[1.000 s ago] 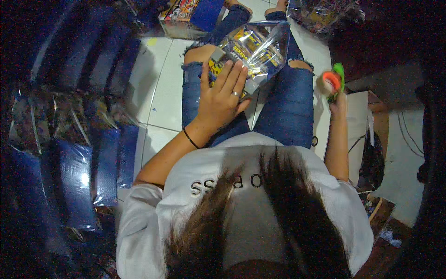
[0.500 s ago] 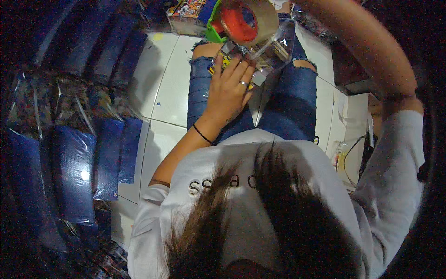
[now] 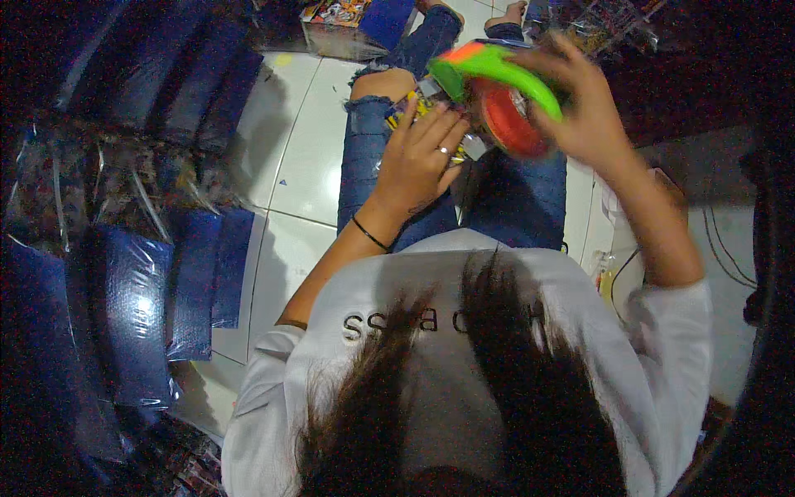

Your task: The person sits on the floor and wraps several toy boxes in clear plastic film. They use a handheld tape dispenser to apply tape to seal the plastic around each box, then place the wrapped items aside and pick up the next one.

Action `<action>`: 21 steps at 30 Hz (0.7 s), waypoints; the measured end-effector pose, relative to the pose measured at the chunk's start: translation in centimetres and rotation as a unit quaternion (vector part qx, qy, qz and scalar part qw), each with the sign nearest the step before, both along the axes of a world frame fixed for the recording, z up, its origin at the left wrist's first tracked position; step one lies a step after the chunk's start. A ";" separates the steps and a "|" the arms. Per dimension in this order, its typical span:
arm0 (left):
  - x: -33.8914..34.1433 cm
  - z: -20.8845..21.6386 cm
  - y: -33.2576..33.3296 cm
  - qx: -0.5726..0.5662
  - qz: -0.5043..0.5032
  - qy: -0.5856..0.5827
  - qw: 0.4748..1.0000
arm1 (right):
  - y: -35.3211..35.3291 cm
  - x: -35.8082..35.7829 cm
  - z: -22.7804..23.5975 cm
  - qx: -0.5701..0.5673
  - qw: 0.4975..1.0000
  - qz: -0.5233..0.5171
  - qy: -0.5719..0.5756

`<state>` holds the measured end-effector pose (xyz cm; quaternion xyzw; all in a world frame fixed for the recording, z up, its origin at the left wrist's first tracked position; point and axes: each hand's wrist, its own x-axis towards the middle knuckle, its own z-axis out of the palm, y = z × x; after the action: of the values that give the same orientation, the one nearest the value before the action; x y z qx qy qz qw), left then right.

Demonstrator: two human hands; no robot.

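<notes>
I sit on a white tiled floor (image 3: 306,166) in torn blue jeans. My left hand (image 3: 418,157) lies flat on a clear plastic packet (image 3: 414,103) with yellow printed contents, pressing it onto my lap. My right hand (image 3: 580,112) grips a green and orange tape dispenser (image 3: 497,87) holding a red roll, and holds it over the packet, just to the right of my left fingers. Most of the packet is hidden under both hands and the dispenser.
Rows of dark blue wrapped packets (image 3: 132,306) lie along my left. A box of colourful packets (image 3: 344,21) stands by my feet. More clear wrapped packets (image 3: 604,25) lie at the top right. Cables (image 3: 720,248) run over the floor at the right.
My right hand carried the tape dispenser from my right side over to my lap, then lowered it over the packet. My left hand stayed on the packet.
</notes>
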<state>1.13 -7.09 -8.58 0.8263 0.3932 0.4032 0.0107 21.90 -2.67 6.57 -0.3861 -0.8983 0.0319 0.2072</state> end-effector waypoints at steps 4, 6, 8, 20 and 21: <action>-0.2 0.0 0.2 0.003 0.017 -0.023 1.000 | -8.7 3.8 -3.5 -0.050 0.991 -0.123 0.032; -0.2 -0.2 0.2 0.011 0.024 -0.021 0.999 | -11.9 5.3 -4.4 -0.082 0.987 -0.122 0.064; -0.1 -0.5 0.1 0.002 0.030 -0.022 0.999 | -13.5 5.9 -5.7 -0.088 0.984 -0.113 0.109; -0.6 3.4 1.6 0.066 0.155 0.108 0.980 | -9.0 8.2 -12.8 -0.119 0.962 -0.120 0.214; -0.1 3.1 1.1 0.162 0.173 0.189 0.953 | -9.0 11.0 -13.8 -0.033 0.949 -0.187 0.252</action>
<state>0.99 -6.02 -5.48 0.7973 0.4546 0.2932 -0.2678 32.92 -11.62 -7.22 -0.5329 -0.7269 0.1183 0.4167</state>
